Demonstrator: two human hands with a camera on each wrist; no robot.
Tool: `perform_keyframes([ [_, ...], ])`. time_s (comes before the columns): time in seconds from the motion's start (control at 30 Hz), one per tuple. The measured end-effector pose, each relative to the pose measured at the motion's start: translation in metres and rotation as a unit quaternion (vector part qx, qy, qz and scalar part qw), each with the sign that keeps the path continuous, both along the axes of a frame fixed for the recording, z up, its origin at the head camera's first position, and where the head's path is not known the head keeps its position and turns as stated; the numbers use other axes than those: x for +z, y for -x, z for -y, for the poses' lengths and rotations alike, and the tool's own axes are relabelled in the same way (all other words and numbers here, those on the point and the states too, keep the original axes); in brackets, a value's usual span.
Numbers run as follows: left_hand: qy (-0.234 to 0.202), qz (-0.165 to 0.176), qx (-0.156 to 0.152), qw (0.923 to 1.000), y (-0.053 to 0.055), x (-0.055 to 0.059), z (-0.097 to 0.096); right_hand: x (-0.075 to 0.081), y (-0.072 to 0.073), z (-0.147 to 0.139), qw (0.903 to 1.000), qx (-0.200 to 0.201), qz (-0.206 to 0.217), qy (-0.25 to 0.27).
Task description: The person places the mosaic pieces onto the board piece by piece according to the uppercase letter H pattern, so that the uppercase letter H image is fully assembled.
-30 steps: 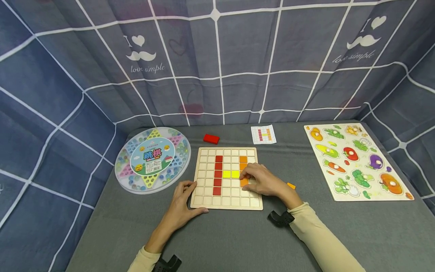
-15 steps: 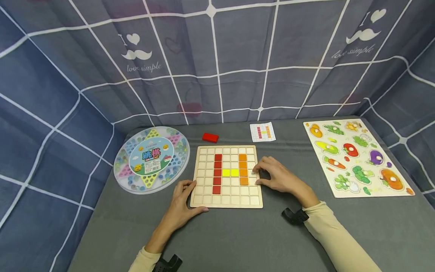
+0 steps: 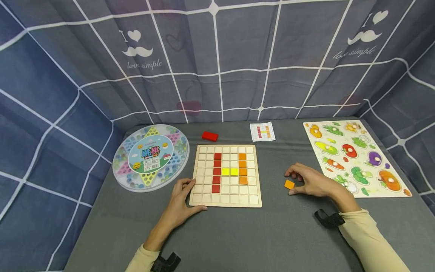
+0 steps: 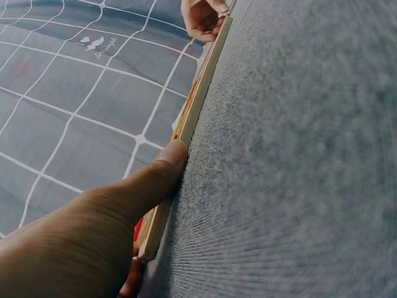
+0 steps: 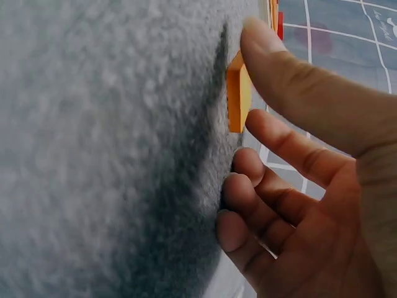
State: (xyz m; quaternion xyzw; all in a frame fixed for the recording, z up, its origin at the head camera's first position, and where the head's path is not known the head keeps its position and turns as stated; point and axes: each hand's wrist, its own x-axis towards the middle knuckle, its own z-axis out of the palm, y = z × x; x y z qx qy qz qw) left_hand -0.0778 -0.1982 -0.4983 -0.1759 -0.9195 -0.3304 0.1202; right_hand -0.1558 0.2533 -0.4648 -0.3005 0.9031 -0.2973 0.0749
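Note:
A square wooden grid board [image 3: 225, 199] lies in the middle of the table. Red squares [image 3: 216, 180] fill part of one column, orange squares [image 3: 242, 172] part of another, and two yellow squares [image 3: 229, 172] join them. My left hand [image 3: 180, 204] holds the board's near left corner, thumb [image 4: 170, 156] along the front edge and fingers at the left edge. Right of the board, a loose orange tile [image 3: 289, 184] lies on the cloth. My right hand [image 3: 316, 183] is around it, thumb and index finger either side with the gap still wide; contact is unclear.
A small pattern card [image 3: 263, 132] and a red block [image 3: 210, 136] lie behind the board. On the left sits a round Chinese checkers box [image 3: 151, 156]. A vegetable puzzle board [image 3: 360, 158] lies at the right, partly behind my right hand.
My right hand has left the board's orange column and moved right to the loose orange tile, which it had hidden half a second ago. The left hand keeps its place at the corner.

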Motion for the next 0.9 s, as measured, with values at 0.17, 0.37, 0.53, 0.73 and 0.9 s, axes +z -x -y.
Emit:
perform_keyframes([
  [0.17,0.003,0.000,0.003,1.0000,-0.0004,-0.0005,0.0004,-0.0003,-0.0031,-0.0007,0.9998,0.019,0.006,0.007],
  [0.37,0.003,0.001,0.002,1.0000,-0.0011,-0.0004,-0.0011,-0.0046,-0.0076,-0.0061,0.9997,0.017,-0.007,0.015],
  [0.53,-0.001,-0.005,0.003,1.0000,-0.0013,0.0008,-0.0012,-0.0066,-0.0084,-0.0081,0.9992,0.023,-0.012,0.032],
  [0.73,0.004,-0.011,0.001,0.9999,-0.0011,0.0004,-0.0005,-0.0068,-0.0082,-0.0085,0.9988,0.024,-0.017,0.039],
  [0.9,0.005,-0.008,0.001,1.0000,-0.0016,0.0000,0.0000,-0.0077,-0.0082,-0.0080,0.9987,0.025,-0.022,0.038],
])
